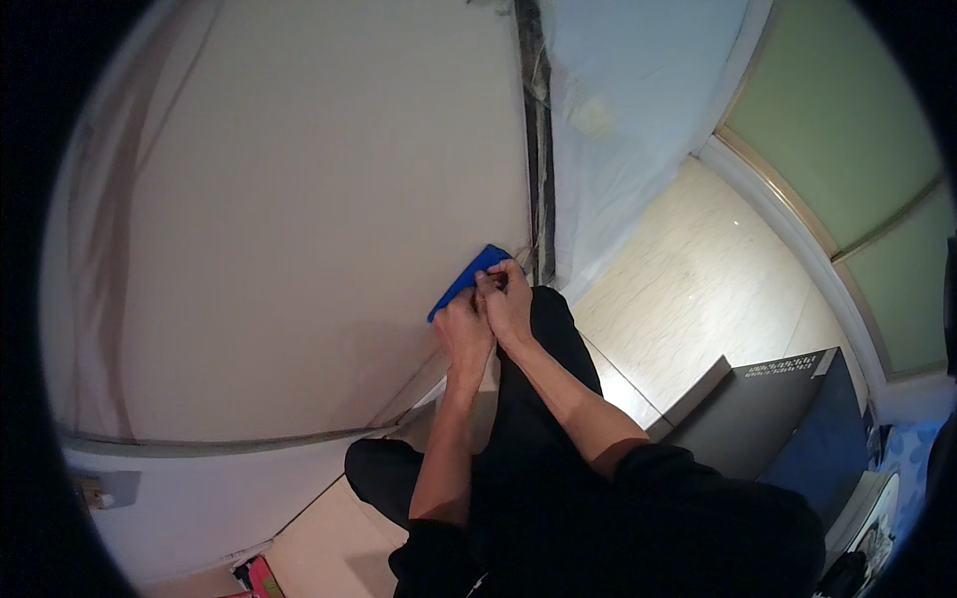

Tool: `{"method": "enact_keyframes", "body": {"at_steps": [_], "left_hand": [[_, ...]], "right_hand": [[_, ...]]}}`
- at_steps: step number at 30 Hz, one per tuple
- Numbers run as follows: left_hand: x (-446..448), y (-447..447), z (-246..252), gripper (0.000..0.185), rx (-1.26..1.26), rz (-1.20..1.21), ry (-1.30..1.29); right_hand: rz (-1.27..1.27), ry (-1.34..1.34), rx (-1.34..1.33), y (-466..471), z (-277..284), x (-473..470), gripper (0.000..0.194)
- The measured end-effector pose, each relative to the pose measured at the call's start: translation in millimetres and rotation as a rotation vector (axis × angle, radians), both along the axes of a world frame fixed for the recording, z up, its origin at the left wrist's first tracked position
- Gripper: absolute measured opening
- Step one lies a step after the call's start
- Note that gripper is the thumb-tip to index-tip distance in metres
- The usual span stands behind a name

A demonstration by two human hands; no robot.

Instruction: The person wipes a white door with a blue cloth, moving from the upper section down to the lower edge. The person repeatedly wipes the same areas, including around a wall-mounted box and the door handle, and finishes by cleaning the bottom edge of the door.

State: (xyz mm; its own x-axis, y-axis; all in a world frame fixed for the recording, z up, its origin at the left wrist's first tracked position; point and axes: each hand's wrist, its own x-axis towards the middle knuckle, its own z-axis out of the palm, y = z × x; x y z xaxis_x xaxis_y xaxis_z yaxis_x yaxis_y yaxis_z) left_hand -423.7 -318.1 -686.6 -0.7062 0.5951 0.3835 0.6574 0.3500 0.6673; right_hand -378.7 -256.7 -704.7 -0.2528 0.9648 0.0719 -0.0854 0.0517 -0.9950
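Note:
A folded piece of blue cloth (467, 282) lies at the near right corner of a broad surface covered in pale fabric (321, 209). Both hands are together on it, with bent fingers. My left hand (463, 318) grips the cloth's lower edge. My right hand (508, 295) pinches its upper right part between thumb and fingers. The fingertips partly hide one another and the cloth's right edge. Just beyond my right hand, a dark strip with frayed, loose threads (540, 149) runs along the surface's right side.
Translucent whitish sheeting (613, 112) hangs right of the strip. Pale floor tiles (695, 269) lie beyond it, before green-panelled sliding doors (830, 112). A large dark box (762, 418) stands at the lower right. A red item (262, 575) is on the floor at lower left.

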Motion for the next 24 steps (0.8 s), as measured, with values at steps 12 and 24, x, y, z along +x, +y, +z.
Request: {"method": "enact_keyframes", "body": {"at_steps": [12, 24], "left_hand": [[7.9, 50.1, 51.1, 0.022, 0.100, -0.195, -0.156], [-1.4, 8.5, 182.3, 0.036, 0.764, -0.267, -0.567]], "right_hand": [[-0.130, 0.032, 0.167, 37.7, 47.7, 17.3, 0.028], [-0.152, 0.195, 1.010, 29.7, 188.5, -5.9, 0.034]]}}
